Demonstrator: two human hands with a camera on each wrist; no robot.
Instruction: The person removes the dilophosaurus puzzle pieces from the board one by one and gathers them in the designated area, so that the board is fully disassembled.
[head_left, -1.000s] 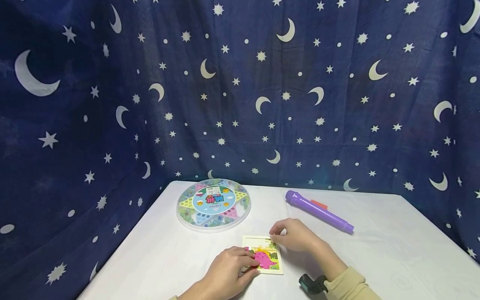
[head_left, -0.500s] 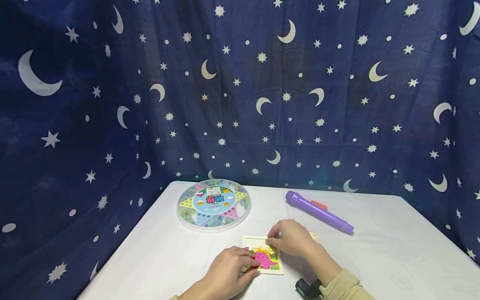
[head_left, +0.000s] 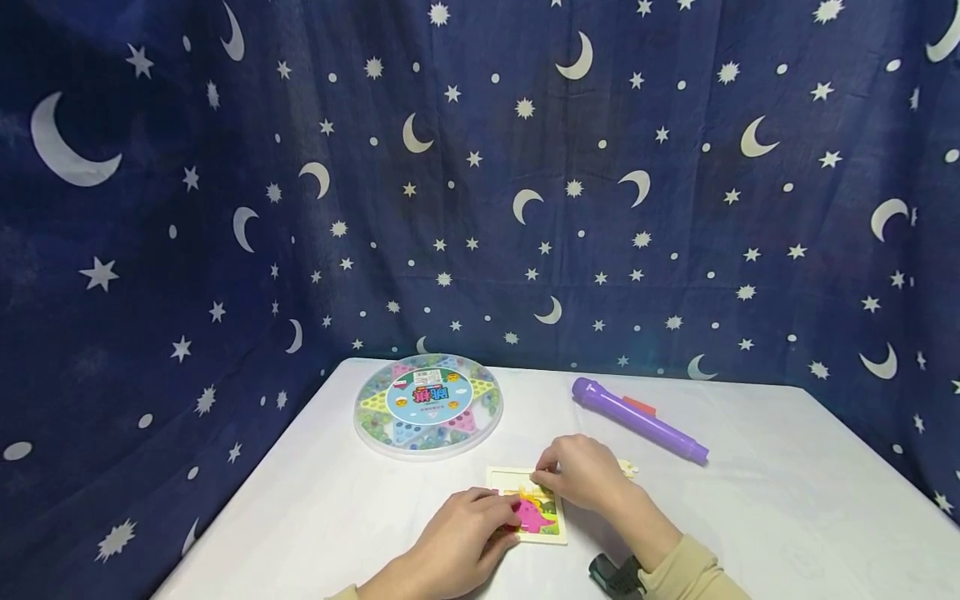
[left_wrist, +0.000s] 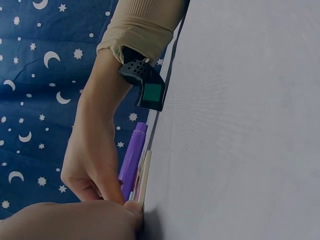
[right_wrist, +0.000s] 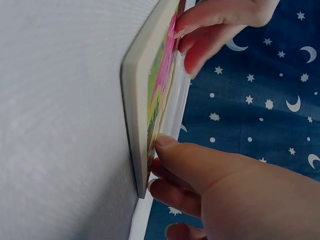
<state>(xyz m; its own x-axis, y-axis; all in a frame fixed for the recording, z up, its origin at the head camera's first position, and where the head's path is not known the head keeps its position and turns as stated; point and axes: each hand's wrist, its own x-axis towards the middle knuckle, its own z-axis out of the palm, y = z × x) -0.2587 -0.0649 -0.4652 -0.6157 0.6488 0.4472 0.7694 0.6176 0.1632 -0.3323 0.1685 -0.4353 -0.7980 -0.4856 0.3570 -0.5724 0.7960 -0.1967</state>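
A small jigsaw puzzle [head_left: 534,518] with a pink dinosaur picture in a cream frame lies on the white table; its upper left part shows bare backing. My left hand [head_left: 459,533] rests on its left side, fingertips pressing the picture and thumb at the near edge. At the far right corner, my right hand [head_left: 588,473] pinches a puzzle piece [head_left: 543,488] between thumb and index finger, low against the frame. The fingers partly cover that piece. In the right wrist view, the right thumb [right_wrist: 167,142] touches the picture side of the frame.
Beyond the right hand lies a loose puzzle piece [head_left: 628,468], partly hidden. A round Chinese checkers set [head_left: 429,407] with marbles sits back left. A purple toy microphone [head_left: 639,420] lies back right, with a red object [head_left: 639,406] behind it. A starry curtain hangs behind the table.
My right hand has shifted slightly left, onto the puzzle's far right corner, with the piece in its fingers. The loose piece beyond it has come into view. My left hand has barely moved.
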